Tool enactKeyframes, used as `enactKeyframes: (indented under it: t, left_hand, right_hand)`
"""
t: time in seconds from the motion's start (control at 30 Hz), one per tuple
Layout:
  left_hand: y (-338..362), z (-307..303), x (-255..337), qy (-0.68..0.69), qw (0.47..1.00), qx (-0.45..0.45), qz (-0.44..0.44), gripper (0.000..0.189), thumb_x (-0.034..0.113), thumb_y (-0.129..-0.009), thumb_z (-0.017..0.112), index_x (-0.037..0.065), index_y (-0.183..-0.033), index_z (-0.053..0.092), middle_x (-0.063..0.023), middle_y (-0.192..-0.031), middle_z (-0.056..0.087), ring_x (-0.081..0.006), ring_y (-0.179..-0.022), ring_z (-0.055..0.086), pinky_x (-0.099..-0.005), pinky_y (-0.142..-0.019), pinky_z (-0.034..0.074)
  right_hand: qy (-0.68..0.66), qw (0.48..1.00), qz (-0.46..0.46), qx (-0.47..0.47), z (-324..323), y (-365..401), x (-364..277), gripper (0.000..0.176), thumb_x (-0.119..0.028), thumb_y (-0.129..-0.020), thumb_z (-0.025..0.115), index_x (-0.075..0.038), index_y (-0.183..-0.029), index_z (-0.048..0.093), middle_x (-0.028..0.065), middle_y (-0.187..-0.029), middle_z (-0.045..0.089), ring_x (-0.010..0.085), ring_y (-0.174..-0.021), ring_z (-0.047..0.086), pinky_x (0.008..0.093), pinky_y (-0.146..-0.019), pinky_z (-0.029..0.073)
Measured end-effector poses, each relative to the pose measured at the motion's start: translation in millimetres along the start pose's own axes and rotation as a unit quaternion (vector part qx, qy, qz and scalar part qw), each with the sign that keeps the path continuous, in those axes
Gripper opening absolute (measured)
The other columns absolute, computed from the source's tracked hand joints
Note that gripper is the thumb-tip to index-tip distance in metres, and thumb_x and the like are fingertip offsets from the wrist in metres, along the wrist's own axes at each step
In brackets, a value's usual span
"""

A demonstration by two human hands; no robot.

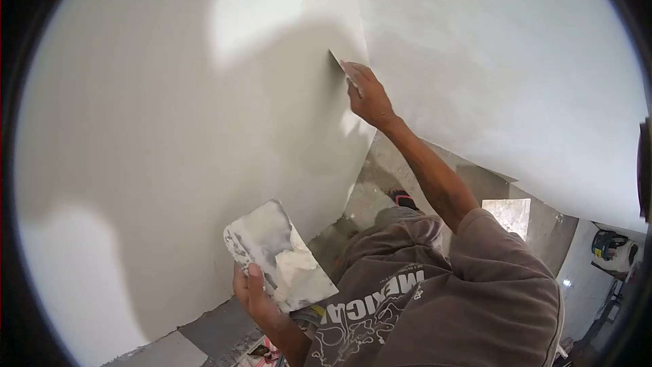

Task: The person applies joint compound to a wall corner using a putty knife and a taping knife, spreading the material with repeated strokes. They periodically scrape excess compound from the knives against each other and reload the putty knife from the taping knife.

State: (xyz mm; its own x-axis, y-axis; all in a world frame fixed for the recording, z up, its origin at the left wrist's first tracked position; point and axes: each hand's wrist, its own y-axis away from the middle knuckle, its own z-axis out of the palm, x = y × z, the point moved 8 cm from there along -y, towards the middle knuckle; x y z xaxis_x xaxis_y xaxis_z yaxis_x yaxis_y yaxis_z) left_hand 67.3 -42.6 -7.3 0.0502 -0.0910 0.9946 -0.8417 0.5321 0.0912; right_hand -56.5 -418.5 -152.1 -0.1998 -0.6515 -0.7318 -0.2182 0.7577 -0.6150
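Observation:
My right hand [370, 98] grips a thin putty knife [336, 62], its blade edge against the left wall [285, 95] close to the inside corner. The wall around the blade has a smooth, pale coat with a damp-looking darker patch. Low on the left, my left hand [259, 302] holds up a flat, rectangular plastering trowel [261, 231] from its near edge, thumb on top. A lump of off-white putty [297, 270] sits on the trowel's lower right part, with smears over the rest. The trowel's handle, if any, is hidden beneath.
The right wall [496, 68] meets the left wall at the corner and ends above a rough grey floor strip [390, 163]. A bright square [506, 216] shows by my right arm. Dark, partly green gear [609, 245] lies at far right. Grey tiles [217, 329] lie below left.

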Motion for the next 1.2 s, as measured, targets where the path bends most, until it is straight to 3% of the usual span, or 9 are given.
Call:
enactKeyframes:
  t: [0.07, 0.13, 0.47, 0.57, 0.63, 0.77, 0.87, 1.03, 1.2]
  left_hand:
    - [2, 0, 2, 0.006, 1.000, 0.004, 0.016, 0.056, 0.016, -0.092, 0.057, -0.013, -0.137, 0.040, -0.0212, -0.126, 0.055, -0.0250, -0.111, 0.057, -0.0339, -0.098, 0.042]
    - [20, -1, -7, 0.018, 1.000, 0.004, -0.015, 0.055, 0.015, -0.092, 0.056, -0.013, -0.136, 0.041, -0.0209, -0.125, 0.056, -0.0252, -0.110, 0.058, -0.0340, -0.098, 0.042]
    - [14, -3, -18, 0.056, 0.998, -0.013, -0.007, 0.053, 0.017, -0.093, 0.055, -0.013, -0.135, 0.042, -0.0207, -0.124, 0.057, -0.0258, -0.110, 0.057, -0.0347, -0.098, 0.042]
    - [21, -12, -23, 0.034, 0.994, 0.100, -0.020, 0.052, 0.017, -0.093, 0.055, -0.012, -0.134, 0.043, -0.0208, -0.125, 0.056, -0.0257, -0.112, 0.057, -0.0349, -0.099, 0.042]
    - [11, -12, -28, 0.018, 0.998, 0.051, -0.025, 0.052, 0.017, -0.093, 0.055, -0.012, -0.134, 0.043, -0.0207, -0.125, 0.056, -0.0251, -0.112, 0.056, -0.0346, -0.099, 0.041]
    - [-1, 17, -27, 0.070, 0.997, -0.024, -0.010, 0.051, 0.018, -0.094, 0.055, -0.012, -0.133, 0.045, -0.0201, -0.125, 0.056, -0.0238, -0.112, 0.056, -0.0333, -0.098, 0.041]
    - [-11, 47, -19, 0.045, 0.995, -0.085, -0.030, 0.049, 0.020, -0.095, 0.054, -0.012, -0.132, 0.046, -0.0193, -0.123, 0.057, -0.0234, -0.111, 0.057, -0.0325, -0.096, 0.042]
    - [-27, 87, -21, 0.036, 0.988, -0.138, -0.052, 0.043, 0.022, -0.099, 0.050, -0.009, -0.129, 0.050, -0.0154, -0.117, 0.060, -0.0187, -0.105, 0.058, -0.0293, -0.092, 0.044]
    - [-42, 109, -29, 0.014, 0.980, -0.197, -0.011, 0.037, 0.023, -0.100, 0.049, -0.007, -0.121, 0.056, -0.0078, -0.105, 0.063, -0.0098, -0.092, 0.056, -0.0252, -0.082, 0.045]
  right_hand:
    - [-0.046, 0.997, 0.006, 0.066, -17, 0, 6, 0.032, -0.001, -0.089, 0.055, 0.002, -0.121, 0.056, 0.0240, -0.114, 0.062, 0.0390, -0.105, 0.060, 0.0404, -0.091, 0.048]
    - [-0.010, 0.991, 0.111, 0.069, -49, -5, 25, 0.029, -0.006, -0.091, 0.052, 0.003, -0.119, 0.057, 0.0254, -0.111, 0.062, 0.0402, -0.104, 0.061, 0.0408, -0.088, 0.049]
    - [0.097, 0.990, 0.010, 0.104, -25, -78, 79, 0.037, -0.003, -0.090, 0.050, 0.004, -0.126, 0.053, 0.0235, -0.121, 0.057, 0.0386, -0.114, 0.054, 0.0430, -0.098, 0.044]
    - [0.085, 0.994, 0.015, 0.068, -13, -76, 78, 0.047, -0.001, -0.083, 0.053, 0.005, -0.129, 0.048, 0.0252, -0.121, 0.053, 0.0417, -0.112, 0.050, 0.0457, -0.099, 0.042]
    - [0.123, 0.991, -0.012, 0.056, -3, -61, 58, 0.058, -0.001, -0.077, 0.058, 0.005, -0.133, 0.044, 0.0264, -0.121, 0.050, 0.0424, -0.111, 0.048, 0.0459, -0.099, 0.041]
    - [0.087, 0.996, -0.032, 0.012, -3, -16, 2, 0.056, 0.004, -0.080, 0.055, 0.005, -0.135, 0.042, 0.0233, -0.123, 0.051, 0.0396, -0.116, 0.048, 0.0434, -0.101, 0.041]
    - [0.002, 0.996, 0.015, -0.088, -17, 13, -16, 0.050, 0.001, -0.084, 0.054, 0.001, -0.134, 0.046, 0.0212, -0.127, 0.051, 0.0379, -0.117, 0.050, 0.0437, -0.100, 0.043]
    - [-0.065, 0.977, 0.107, -0.174, -93, 34, -70, 0.031, 0.000, -0.092, 0.051, 0.000, -0.123, 0.057, 0.0183, -0.115, 0.064, 0.0337, -0.103, 0.063, 0.0398, -0.090, 0.050]
    - [0.013, 0.965, -0.092, -0.245, -151, 34, -167, 0.039, 0.001, -0.087, 0.057, -0.008, -0.125, 0.058, 0.0127, -0.117, 0.065, 0.0279, -0.108, 0.063, 0.0408, -0.090, 0.052]
